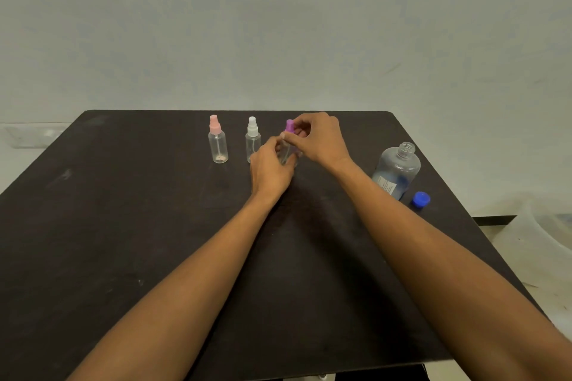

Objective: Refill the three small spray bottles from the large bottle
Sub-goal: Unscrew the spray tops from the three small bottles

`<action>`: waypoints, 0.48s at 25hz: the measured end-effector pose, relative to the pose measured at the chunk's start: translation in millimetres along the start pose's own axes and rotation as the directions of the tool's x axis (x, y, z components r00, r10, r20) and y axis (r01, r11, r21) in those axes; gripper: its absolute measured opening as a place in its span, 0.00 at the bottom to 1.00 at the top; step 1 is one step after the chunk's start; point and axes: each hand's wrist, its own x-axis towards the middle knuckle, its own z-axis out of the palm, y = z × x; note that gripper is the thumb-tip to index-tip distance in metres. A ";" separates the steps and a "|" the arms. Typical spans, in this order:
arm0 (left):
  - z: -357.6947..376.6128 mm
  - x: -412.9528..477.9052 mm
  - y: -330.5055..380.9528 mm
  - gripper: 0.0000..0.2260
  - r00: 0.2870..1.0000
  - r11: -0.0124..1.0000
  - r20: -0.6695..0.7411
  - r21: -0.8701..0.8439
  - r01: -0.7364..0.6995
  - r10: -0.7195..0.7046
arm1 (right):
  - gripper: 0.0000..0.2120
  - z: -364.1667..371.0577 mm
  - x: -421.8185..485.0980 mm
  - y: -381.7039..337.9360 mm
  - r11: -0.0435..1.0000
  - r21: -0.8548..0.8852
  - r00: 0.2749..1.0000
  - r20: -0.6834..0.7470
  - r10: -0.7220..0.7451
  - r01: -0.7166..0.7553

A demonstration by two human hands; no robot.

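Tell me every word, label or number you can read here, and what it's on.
Label on the large bottle: lines of print, too small and blurred to read.
No other writing shows on the blue cap, the pink-topped bottle or the white-topped bottle.

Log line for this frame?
left hand grips purple-top bottle | right hand pinches its sprayer | large bottle uncapped, blue cap beside | pink-top bottle, white-top bottle standing, capped
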 end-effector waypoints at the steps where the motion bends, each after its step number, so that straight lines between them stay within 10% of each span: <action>1: -4.4 -3.7 2.7 0.16 1.000 1.000 -0.003 -0.017 -0.010 0.010 | 0.10 -6.5 -2.6 -3.6 1.000 0.001 1.000 0.012 -0.006 0.006; 12: -78.7 -86.5 42.7 0.21 0.987 0.986 0.002 -0.044 -0.163 0.163 | 0.11 -85.7 -58.9 -67.5 0.971 0.016 0.938 0.254 -0.235 0.239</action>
